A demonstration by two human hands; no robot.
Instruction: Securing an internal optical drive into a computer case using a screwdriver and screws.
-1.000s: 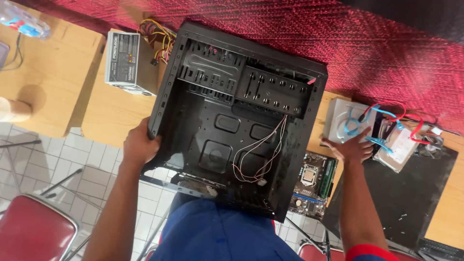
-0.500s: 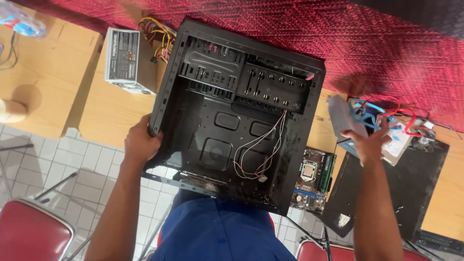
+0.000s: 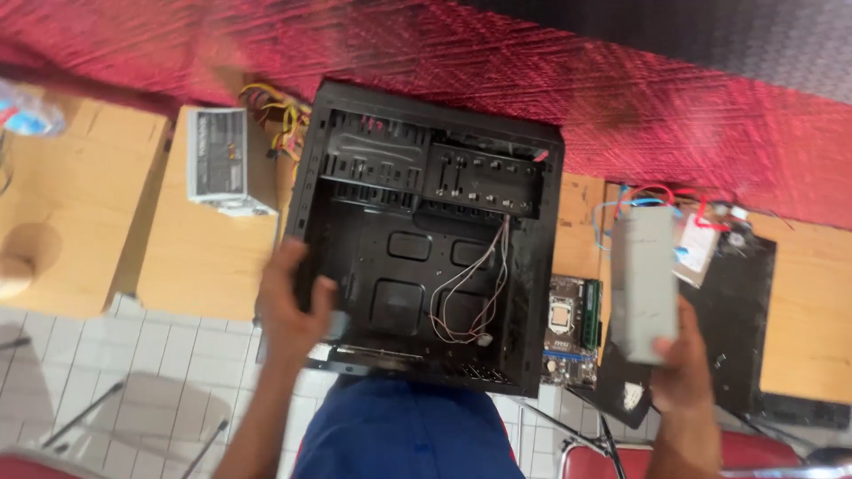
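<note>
I am gripping the computer case (image 3: 426, 248) with my left hand (image 3: 288, 306) and clutching a grey box (image 3: 643, 284) in my right hand (image 3: 679, 359), which might slip onto the circuit board (image 3: 568, 324).

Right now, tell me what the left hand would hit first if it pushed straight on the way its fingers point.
Probably the black computer case: the left hand already rests at its near-left edge, fingers aimed into the open interior. Depth is blurred.

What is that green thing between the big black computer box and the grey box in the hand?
In the head view, a green motherboard lies between the open black metal computer case and the grey rectangular drive.
</note>
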